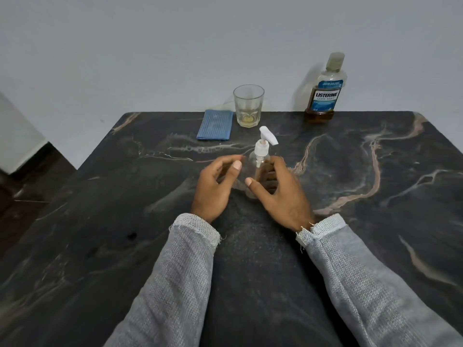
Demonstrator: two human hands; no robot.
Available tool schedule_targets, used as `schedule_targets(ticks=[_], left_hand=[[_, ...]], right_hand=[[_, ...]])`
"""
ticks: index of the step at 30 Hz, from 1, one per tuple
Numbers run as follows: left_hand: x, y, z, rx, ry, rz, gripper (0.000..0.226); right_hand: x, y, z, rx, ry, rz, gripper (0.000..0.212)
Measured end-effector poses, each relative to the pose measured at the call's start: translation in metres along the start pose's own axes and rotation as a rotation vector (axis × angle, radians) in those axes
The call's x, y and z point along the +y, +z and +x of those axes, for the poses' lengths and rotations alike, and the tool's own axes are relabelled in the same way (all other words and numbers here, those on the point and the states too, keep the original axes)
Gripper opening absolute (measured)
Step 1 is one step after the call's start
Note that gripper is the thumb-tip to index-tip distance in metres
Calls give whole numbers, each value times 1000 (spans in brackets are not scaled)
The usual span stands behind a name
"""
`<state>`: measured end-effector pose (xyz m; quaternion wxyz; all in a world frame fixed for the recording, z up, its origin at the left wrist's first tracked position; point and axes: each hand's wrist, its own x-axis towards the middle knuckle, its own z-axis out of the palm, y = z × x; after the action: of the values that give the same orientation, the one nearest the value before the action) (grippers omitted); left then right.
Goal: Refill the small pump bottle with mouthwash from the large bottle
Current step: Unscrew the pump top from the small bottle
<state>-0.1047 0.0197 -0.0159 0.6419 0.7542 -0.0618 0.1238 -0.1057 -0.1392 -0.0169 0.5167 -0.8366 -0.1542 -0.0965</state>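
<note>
1. Hands are seen at centre of frame, one on each side of the small pump bottle [258, 171], above a dark marbled tabletop [375, 196].
2. Left hand [215, 186]: fingers loosely curled, thumb up, nothing held; it sits just left of the bottle, w/ a small gap visible between.
3. Right hand [283, 196]: fingers are curved around the bottle's right side, thumb at front; firm grip vs. light touch can't be told, as fingers are seen partly through the clear plastic.
4. Pump bottle is clear, upright on the tabletop, appears empty; white pump head is on, nozzle pointed toward lower right of frame.
5. Large bottle [324, 91] of mouthwash stands upright at upper right, at the tabletop's far edge, cap on, amber liquid low in the base; well apart from both hands.
6. Drinking glass [248, 106] is set at top centre, a little pale liquid at the bottom.
7. Folded blue cloth [215, 124] lies just left of the glass.
8. Grey knit sleeves [175, 284] cover both forearms to the wrists.
</note>
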Motion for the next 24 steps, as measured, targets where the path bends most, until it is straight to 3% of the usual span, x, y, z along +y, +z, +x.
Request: schedule_targets(ticks=[13,17,24], left_hand=[[11,13,7,-154,-102,-558,42],[14,17,4,-241,-50,-562,35],[16,21,3,-122,13,-416,24]], right_hand=[[6,8,-6,-3,-106,-13,46],[8,10,-6,-6,-135,-1,49],[9,10,-6,-41,-153,-28,48]])
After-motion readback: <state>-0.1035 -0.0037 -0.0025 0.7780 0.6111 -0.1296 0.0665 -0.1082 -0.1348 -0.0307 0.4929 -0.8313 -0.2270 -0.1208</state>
